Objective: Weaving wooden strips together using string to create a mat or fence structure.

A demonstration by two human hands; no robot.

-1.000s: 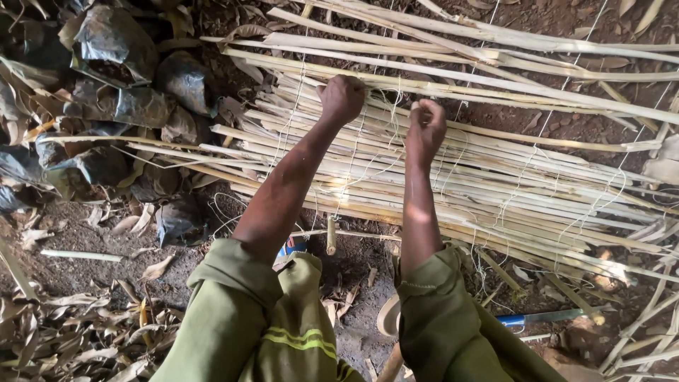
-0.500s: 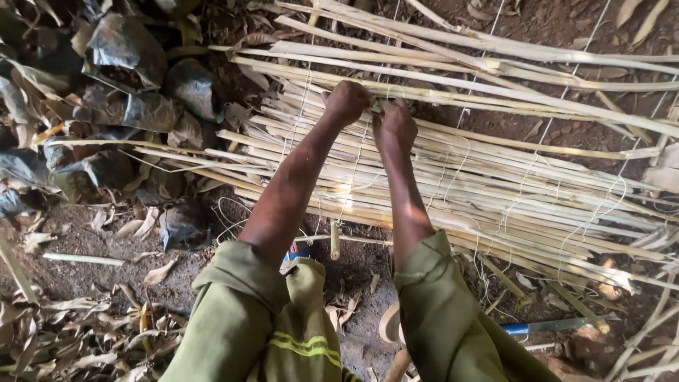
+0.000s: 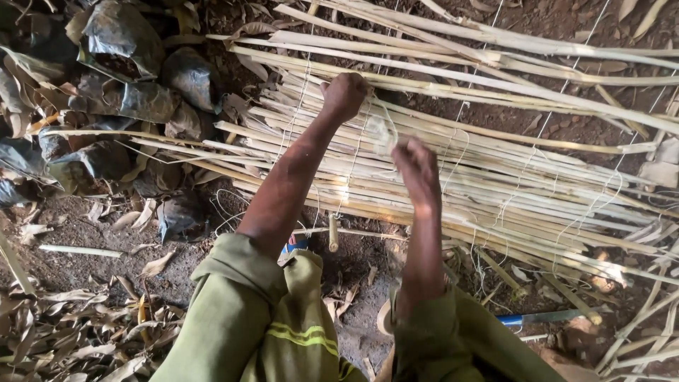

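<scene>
Covering the ground is bare brown soil (image 3: 85, 262) littered with dry leaves (image 3: 71, 332) — an outdoor spot, with a blue-handled tool (image 3: 544, 317) lying at the lower right. At the upper left sits a heap of dark plastic bags (image 3: 120, 42), crumpled, at least 1 gaping to show dark earth inside. Across the middle lies a mat of pale split stalks (image 3: 530, 191), laid side by side and laced with thin white string (image 3: 353, 163) in several cross rows; looser stalks fan out beyond it. The left hand (image 3: 345, 95) is closed into a fist on the mat's far edge, gripping at the stalks and string. The right hand (image 3: 417, 170) is lifted above the mat, blurred — fingers curled, seemingly pinching string, though that cannot be told for sure.
</scene>
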